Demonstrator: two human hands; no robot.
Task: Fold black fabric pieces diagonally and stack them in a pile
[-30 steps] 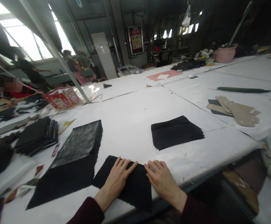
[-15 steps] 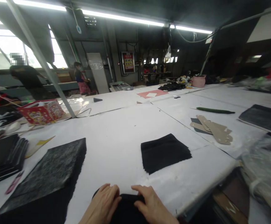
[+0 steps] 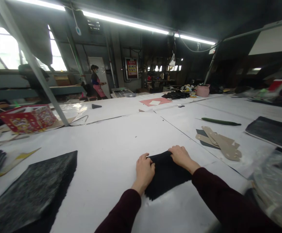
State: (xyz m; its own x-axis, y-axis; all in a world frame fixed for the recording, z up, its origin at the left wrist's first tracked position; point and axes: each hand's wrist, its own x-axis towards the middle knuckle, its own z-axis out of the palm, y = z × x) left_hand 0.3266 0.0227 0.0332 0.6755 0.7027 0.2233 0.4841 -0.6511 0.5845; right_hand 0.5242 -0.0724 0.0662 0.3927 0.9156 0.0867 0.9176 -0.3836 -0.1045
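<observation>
Black cloth (image 3: 167, 178) lies on the white table (image 3: 107, 168) in front of you, between the grey pile (image 3: 37, 184) well off to the left and the beige pieces (image 3: 223, 145) nearer on the right. Your left hand (image 3: 145, 170), half curled, touches its left edge near the far corner. Your right hand (image 3: 181, 157), fingers bent, rests on the far right corner. Cannot tell whether either pinches the cloth.

Textile workshop, worktable (image 3: 102, 181), fabric stack (image 3: 41, 184)
</observation>
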